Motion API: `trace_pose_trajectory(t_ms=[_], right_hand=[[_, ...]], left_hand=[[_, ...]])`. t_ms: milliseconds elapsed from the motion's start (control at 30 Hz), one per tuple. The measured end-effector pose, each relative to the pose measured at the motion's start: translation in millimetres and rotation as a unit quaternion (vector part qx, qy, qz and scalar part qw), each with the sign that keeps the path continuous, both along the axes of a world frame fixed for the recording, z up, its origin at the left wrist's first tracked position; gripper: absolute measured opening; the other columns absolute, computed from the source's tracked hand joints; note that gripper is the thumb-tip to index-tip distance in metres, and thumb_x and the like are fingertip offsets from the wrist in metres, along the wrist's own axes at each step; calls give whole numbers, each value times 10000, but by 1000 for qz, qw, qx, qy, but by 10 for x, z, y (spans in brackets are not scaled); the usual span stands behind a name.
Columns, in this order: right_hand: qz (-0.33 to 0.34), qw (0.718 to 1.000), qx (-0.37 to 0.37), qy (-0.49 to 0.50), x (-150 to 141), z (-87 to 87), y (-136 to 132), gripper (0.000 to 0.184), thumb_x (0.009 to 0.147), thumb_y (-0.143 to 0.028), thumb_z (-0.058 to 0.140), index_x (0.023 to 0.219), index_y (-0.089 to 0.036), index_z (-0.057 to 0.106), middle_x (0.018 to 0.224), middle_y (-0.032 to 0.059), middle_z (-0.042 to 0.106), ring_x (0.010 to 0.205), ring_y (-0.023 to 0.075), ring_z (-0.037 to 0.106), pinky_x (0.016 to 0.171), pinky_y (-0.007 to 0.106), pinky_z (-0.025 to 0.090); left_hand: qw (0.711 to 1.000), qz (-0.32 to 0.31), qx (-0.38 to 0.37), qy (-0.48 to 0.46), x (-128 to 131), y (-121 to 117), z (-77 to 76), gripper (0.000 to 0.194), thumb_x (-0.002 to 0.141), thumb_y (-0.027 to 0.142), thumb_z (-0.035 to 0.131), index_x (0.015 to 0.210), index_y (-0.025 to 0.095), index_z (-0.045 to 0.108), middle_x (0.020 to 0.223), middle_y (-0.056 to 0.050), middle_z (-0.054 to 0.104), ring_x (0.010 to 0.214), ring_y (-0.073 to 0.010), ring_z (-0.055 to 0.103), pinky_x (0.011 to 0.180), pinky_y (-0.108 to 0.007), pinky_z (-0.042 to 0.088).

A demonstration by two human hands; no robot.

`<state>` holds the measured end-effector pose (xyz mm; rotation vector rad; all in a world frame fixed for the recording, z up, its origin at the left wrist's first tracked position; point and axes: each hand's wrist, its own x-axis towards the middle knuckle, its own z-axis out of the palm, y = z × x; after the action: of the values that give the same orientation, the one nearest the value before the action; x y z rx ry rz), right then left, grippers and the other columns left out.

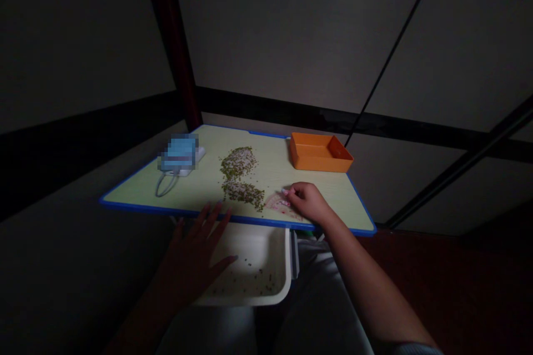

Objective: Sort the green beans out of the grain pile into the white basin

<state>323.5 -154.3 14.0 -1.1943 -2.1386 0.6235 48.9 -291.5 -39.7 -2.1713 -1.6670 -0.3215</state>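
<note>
Two heaps of small green and whitish grains, a far pile (239, 162) and a near pile (245, 192), lie on the pale table top (200, 191). My left hand (202, 247) is spread, fingers apart, over the left part of a white bin (266, 294) below the table's front edge. Dark grains are scattered on the bin's floor. At the table's right front, my right hand (306, 198) is closed in a pinch above a reddish printed pattern (283, 205). What its fingertips hold, if anything, is too small to make out.
An orange open box (320, 162) stands at the back right of the table. At the left, a blurred-out blue item (181, 151) rests on a white device with a cable loop (160, 184). The table has a blue rim (145, 208); panelled walls stand close behind.
</note>
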Motion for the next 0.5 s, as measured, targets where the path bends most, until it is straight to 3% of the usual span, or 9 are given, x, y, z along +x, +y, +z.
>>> trace_pose_trajectory(t_ms=[233,500], right_hand=[[-94,995,24,-33,31,-12,33,309,855,-355,517,593,-191,529,550,4,550,534,119,442,526,255,237],[-129,989,25,-64,34,10,41,318,856,-372,510,595,-192,531,572,26,556,538,125,434,525,273,216]], left_hand=[[1000,6,-17,4,20,-7,48,795,849,595,400,1509,244,127,1555,-130,255,1411,-351,291,1047,-638,274],[1000,6,-17,2,13,-13,21,814,841,613,415,1507,239,133,1557,-131,253,1414,-357,279,1056,-644,248]])
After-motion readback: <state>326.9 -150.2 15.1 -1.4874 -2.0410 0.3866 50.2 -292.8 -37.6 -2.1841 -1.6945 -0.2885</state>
